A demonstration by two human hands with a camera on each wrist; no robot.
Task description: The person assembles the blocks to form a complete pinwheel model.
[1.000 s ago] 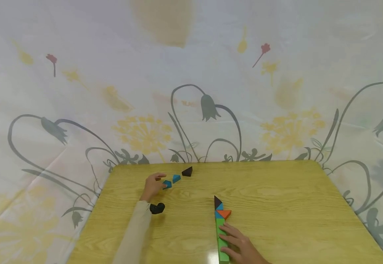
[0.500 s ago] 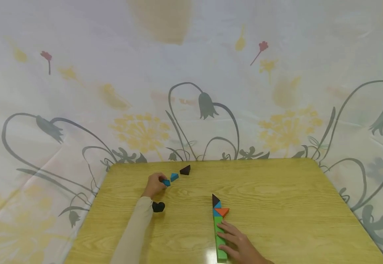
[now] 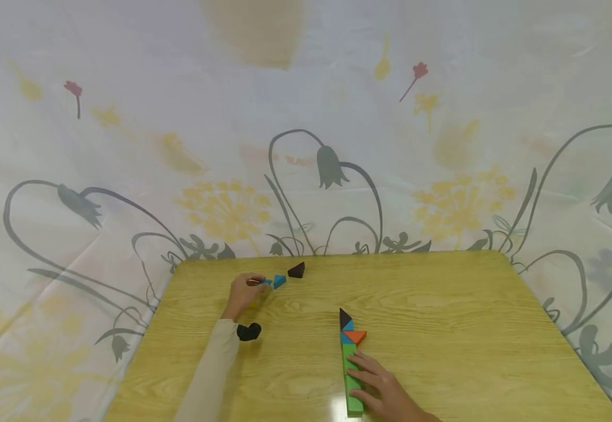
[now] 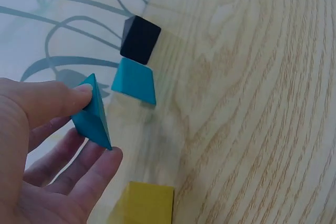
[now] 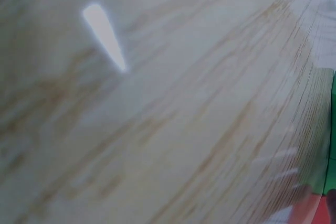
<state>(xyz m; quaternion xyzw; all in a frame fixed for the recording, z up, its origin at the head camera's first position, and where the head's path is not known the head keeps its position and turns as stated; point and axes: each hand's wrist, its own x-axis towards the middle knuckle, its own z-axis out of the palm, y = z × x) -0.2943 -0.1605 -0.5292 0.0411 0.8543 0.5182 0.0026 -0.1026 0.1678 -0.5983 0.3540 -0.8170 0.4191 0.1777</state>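
Note:
My left hand (image 3: 244,292) is at the back left of the wooden table. In the left wrist view it pinches a blue triangular block (image 4: 93,116) between thumb and fingers. Just beyond it stands another blue block (image 4: 135,81), then a black block (image 4: 140,39). A yellow block (image 4: 149,203) lies beneath the hand. My right hand (image 3: 389,391) rests its fingers along a row of green blocks (image 3: 349,353). At the row's far end are small blue pieces (image 3: 345,338), an orange triangular block (image 3: 356,336) and a black pointed block (image 3: 344,318).
The table (image 3: 443,316) meets a flower-printed cloth (image 3: 306,223) at its back edge. A red block (image 5: 321,211) shows beside the green blocks at the right wrist view's edge. A black device (image 3: 249,332) sits at the left wrist.
My left hand has taken hold of the nearest blue block and tilted it, and the yellow block beneath has come into sight. The right hand stays on the green blocks.

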